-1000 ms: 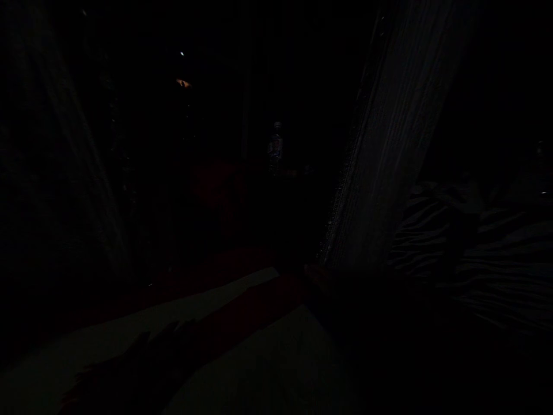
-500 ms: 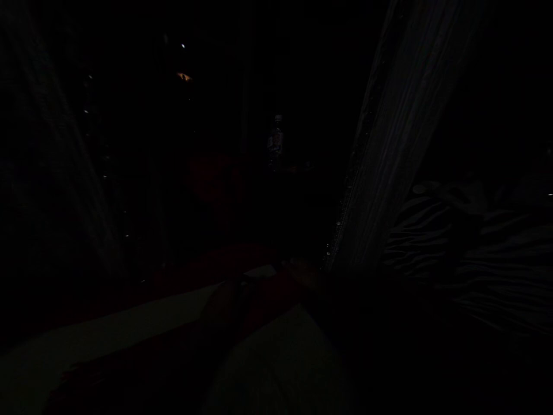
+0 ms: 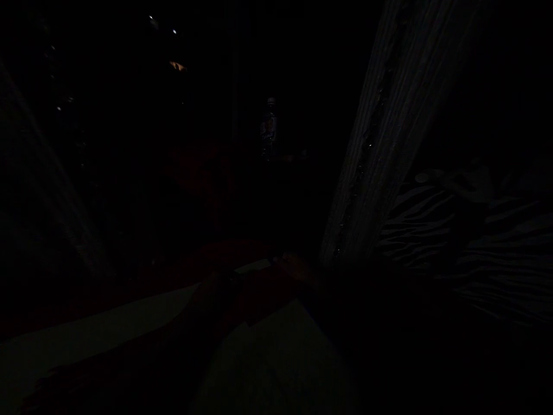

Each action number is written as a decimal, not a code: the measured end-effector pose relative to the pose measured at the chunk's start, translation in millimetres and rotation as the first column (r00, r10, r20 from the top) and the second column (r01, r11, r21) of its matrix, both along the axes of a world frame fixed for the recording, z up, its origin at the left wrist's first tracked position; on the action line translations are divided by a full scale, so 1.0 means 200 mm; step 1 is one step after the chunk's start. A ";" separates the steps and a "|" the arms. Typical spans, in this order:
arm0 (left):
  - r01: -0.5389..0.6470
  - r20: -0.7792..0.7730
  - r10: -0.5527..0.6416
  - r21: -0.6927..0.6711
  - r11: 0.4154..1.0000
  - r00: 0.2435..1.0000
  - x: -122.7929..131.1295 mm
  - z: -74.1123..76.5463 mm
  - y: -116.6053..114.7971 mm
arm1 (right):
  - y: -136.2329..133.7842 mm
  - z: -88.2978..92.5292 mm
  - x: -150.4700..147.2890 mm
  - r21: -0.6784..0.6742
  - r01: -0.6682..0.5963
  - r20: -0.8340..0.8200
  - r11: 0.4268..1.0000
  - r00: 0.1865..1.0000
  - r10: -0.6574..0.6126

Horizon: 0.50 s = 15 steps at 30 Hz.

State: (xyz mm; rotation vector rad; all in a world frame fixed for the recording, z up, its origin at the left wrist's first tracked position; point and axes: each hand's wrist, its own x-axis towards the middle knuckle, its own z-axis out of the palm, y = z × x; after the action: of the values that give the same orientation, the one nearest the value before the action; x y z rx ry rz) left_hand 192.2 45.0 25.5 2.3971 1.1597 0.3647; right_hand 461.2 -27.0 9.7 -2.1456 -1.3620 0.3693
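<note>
The scene is almost black. A dark reddish shape, probably my left arm and hand [image 3: 207,300], reaches from the lower left across a pale flat sheet [image 3: 108,323] towards the middle of the picture. Its fingers cannot be made out, so I cannot tell whether it is open or closed, or whether it holds anything. A second pale sheet [image 3: 280,351] lies just to its right. My right hand does not show.
A pale ribbed length of fabric or post [image 3: 380,138] slants up at the right. Zebra-striped cloth [image 3: 466,242] lies beside it. A small bottle [image 3: 268,124] stands far back, with faint points of light [image 3: 175,31] at the upper left.
The dark arm shape has slid forward and right over the pale sheet. The view has shifted a little, so the bottle and lights sit higher in the picture.
</note>
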 end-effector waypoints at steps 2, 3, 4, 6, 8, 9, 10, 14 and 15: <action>0.007 -0.001 -0.007 0.049 0.999 1.000 0.02 0.04 -0.03 | -0.01 0.01 0.01 0.020 0.011 0.027 1.000 1.000 -0.012; 0.020 -0.001 -0.020 0.106 0.994 1.000 0.04 0.06 -0.05 | -0.01 0.02 0.01 0.038 0.010 0.049 0.999 0.999 -0.012; 0.046 -0.006 -0.045 0.175 0.984 0.999 0.06 0.08 -0.08 | -0.01 0.03 0.01 0.061 0.002 0.076 0.998 0.997 -0.007; 0.160 -0.049 -0.152 0.361 0.919 0.987 0.14 0.10 -0.14 | -0.02 0.05 0.00 0.113 -0.038 0.138 0.993 0.990 0.022; 0.300 -0.106 -0.282 0.441 0.846 0.953 0.22 0.09 -0.18 | -0.04 0.04 -0.02 0.149 -0.105 0.202 0.983 0.977 0.074; 0.357 -0.141 -0.330 0.442 0.823 0.934 0.25 0.07 -0.20 | -0.05 0.02 -0.03 0.158 -0.140 0.232 0.977 0.967 0.101; 0.403 -0.177 -0.362 0.428 0.809 0.915 0.28 0.03 -0.20 | -0.06 0.00 -0.04 0.162 -0.169 0.261 0.972 0.957 0.123; 0.522 -0.279 -0.445 0.362 0.772 0.851 0.29 -0.13 -0.15 | -0.12 -0.13 -0.03 0.170 -0.203 0.374 0.964 0.919 0.127; 0.534 -0.279 -0.458 0.354 0.768 0.844 0.29 -0.15 -0.13 | -0.13 -0.15 -0.02 0.185 -0.197 0.408 0.963 0.906 0.108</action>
State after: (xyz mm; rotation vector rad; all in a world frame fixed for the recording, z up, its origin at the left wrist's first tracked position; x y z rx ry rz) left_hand 250.2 18.6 -4.8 3.0506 0.4795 0.2399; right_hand 457.0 -53.1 -19.4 -1.9968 -1.7115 -0.1692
